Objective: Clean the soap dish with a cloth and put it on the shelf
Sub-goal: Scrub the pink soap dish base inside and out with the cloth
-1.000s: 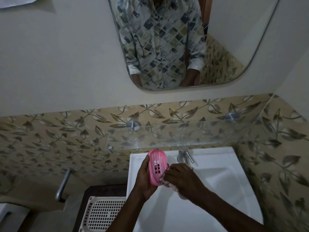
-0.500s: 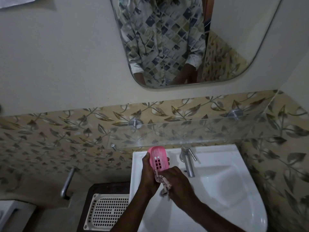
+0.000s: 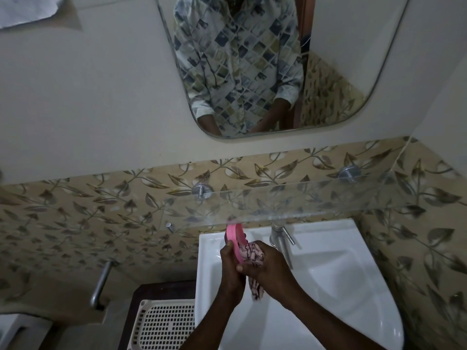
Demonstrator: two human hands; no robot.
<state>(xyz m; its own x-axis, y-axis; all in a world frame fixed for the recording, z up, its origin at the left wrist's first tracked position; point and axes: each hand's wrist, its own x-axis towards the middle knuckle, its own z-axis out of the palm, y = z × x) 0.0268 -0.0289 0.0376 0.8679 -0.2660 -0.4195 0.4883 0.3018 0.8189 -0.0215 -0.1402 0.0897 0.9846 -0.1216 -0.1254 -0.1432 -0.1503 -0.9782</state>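
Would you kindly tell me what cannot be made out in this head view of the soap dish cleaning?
Head view only:
Soap dish inside: covered by the cloth and right hand; cleanliness unclear.
Dish's top end: blurred behind the glass shelf edge.
Left hand fingers: mostly hidden behind the dish.
White basket: cut off by the bottom edge.

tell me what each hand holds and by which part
Left hand grips the pink soap dish by its lower end; right hand holds the cloth by its bunched middle.
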